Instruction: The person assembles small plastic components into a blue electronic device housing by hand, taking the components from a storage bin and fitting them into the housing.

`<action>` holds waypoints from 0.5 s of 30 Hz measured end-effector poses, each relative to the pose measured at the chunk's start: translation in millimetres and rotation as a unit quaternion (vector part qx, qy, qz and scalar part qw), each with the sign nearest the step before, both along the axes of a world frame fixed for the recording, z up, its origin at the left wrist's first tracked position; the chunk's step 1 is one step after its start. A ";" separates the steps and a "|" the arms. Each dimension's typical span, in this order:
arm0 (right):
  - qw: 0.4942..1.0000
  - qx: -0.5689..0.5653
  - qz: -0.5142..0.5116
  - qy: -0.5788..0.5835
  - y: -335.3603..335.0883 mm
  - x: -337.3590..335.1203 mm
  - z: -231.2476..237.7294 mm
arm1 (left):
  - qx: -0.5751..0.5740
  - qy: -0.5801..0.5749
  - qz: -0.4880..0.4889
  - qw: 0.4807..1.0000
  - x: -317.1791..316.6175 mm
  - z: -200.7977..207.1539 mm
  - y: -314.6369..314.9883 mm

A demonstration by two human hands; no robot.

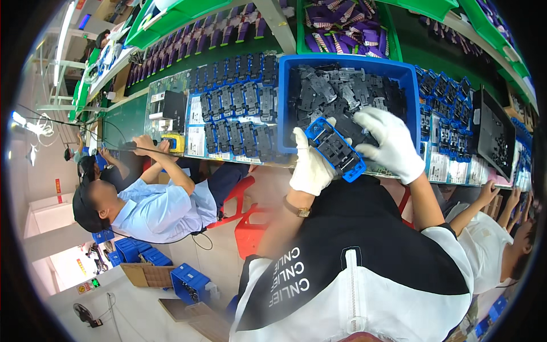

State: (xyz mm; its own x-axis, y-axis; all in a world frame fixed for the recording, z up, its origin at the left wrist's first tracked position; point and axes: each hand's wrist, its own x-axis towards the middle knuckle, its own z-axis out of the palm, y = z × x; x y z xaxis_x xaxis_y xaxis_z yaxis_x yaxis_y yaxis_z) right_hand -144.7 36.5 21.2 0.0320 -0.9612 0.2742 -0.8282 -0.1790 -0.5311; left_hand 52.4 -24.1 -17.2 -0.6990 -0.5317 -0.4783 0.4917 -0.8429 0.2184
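My left hand (310, 169), in a white glove, grips a toy car body (335, 149) with a blue shell and a black underside turned up. The car is tilted, just in front of my chest. My right hand (394, 143), also gloved in white, hovers close to the right of the car. Its fingers are bent but spread, and I see nothing held in them. Just beyond both hands stands a blue bin (283, 102) heaped with black plastic parts (347, 85).
Left of the bin, rows of blue-and-black car bodies (233, 105) cover the bench; more (444, 97) stand right. Behind is a green crate (393, 34) of purple parts. A black tray (496, 131) leans far right. Co-workers sit left (162, 205) and right (484, 239).
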 end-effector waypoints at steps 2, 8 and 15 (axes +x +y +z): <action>0.999 -0.023 -0.003 0.036 -0.7 12.3 -7.3 | 0.014 0.015 0.028 0.999 -8.8 1.6 2.8; 0.996 -0.071 -0.042 0.046 -5.3 17.5 -36.0 | -0.015 0.037 0.014 0.999 -18.8 4.3 7.2; 0.982 -0.129 -0.118 -0.063 21.6 21.3 0.0 | -0.046 -0.023 0.125 0.991 -24.6 -7.0 4.5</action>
State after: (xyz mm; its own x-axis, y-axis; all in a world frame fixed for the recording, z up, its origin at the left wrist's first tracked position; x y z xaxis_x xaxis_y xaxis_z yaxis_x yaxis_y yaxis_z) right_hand -123.4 58.1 21.1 -0.2339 -0.8351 0.4979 -0.7938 -0.1316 -0.5937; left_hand 27.8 -19.7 -24.2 -0.5191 -0.7280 -0.4479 0.6706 -0.6718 0.3147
